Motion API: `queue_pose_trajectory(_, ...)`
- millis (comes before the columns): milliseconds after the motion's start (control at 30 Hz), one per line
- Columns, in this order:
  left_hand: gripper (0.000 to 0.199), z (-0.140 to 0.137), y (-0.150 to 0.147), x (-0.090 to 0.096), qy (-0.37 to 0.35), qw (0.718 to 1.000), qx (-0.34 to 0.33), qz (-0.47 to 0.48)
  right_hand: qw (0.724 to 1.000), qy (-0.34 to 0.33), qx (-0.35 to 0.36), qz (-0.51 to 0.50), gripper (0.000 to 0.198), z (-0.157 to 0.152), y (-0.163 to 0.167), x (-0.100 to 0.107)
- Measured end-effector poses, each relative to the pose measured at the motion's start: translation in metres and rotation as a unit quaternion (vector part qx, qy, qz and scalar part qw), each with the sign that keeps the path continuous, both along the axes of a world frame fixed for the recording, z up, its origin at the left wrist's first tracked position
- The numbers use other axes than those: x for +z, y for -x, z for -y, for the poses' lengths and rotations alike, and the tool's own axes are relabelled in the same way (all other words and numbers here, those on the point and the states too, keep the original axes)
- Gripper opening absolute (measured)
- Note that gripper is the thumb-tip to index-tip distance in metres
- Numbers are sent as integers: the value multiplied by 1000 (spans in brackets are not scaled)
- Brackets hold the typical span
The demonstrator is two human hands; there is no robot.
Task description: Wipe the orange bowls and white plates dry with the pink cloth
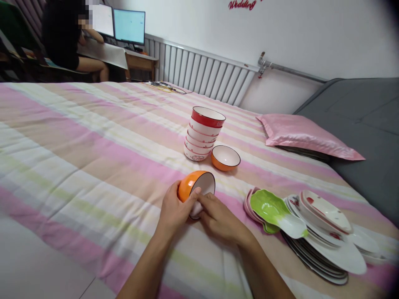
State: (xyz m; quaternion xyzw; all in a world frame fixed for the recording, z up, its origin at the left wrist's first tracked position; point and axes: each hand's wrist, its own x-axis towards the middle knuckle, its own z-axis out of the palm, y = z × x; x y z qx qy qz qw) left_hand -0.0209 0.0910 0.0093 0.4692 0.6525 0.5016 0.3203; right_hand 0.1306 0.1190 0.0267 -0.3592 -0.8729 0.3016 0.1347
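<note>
An orange bowl (187, 185) with a white inside and dark rim is tilted on its side just above or on the bedspread; which, I cannot tell. My left hand (176, 207) is wrapped round its outer left side, thumb over the rim. Closed at the near right edge of the same bowl is my right hand (218, 218), its fingers bent at the rim and partly hiding the inside. A second orange bowl (226, 158) sits upright beyond my hands. Beside it rises a stack of white bowls with red trim (204, 135), the top one having a red band.
To the right lie a green leaf-shaped dish (269, 205), stacked plates (314, 257) and white oval dishes (326, 209). Farther back are a pink pillow (305, 131) and grey headboard (358, 112). A person (64, 35) sits at a desk with monitors (129, 25) at far left.
</note>
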Motion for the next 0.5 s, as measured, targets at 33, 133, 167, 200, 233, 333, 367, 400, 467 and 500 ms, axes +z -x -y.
queue_pose_trajectory(33, 58, 0, 0, 0, 1, 1000, -1, -1, 1000, 14, 7, -11, 41, -1, 0, 1)
queue_pose_trajectory(133, 59, 0, 1, -1, 5, 1000, 7, 4, 996, 69, 29, -51, 33, -3, -2, 6)
queue_pose_trajectory(167, 59, 0, 1, -2, 6, 1000, 11, 8, 992, 96, 35, -71, 30, -4, -3, 8)
queue_pose_trajectory(200, 60, 0, 1, -2, 8, 1000, 16, 14, 987, 128, 40, -92, 28, -5, -5, 9)
queue_pose_trajectory(233, 60, 0, 1, -2, 9, 999, 23, 21, 979, 162, 44, -113, 28, -6, -7, 11)
queue_pose_trajectory(333, 58, 0, 1, -2, 14, 998, 44, 44, 957, 240, 50, -154, 31, -9, -17, 18)
queue_pose_trajectory(367, 57, 0, 1, -1, 15, 997, 52, 53, 954, 252, 53, -155, 32, -9, -22, 21)
queue_pose_trajectory(400, 57, 0, 1, -1, 18, 996, 61, 67, 953, 255, 57, -151, 32, -10, -27, 25)
queue_pose_trajectory(467, 57, -1, 0, 0, 28, 990, 76, 113, 959, 242, 73, -130, 31, -10, -37, 34)
queue_pose_trajectory(500, 59, -1, 0, 0, 29, 986, 85, 139, 963, 229, 80, -115, 30, -10, -41, 38)
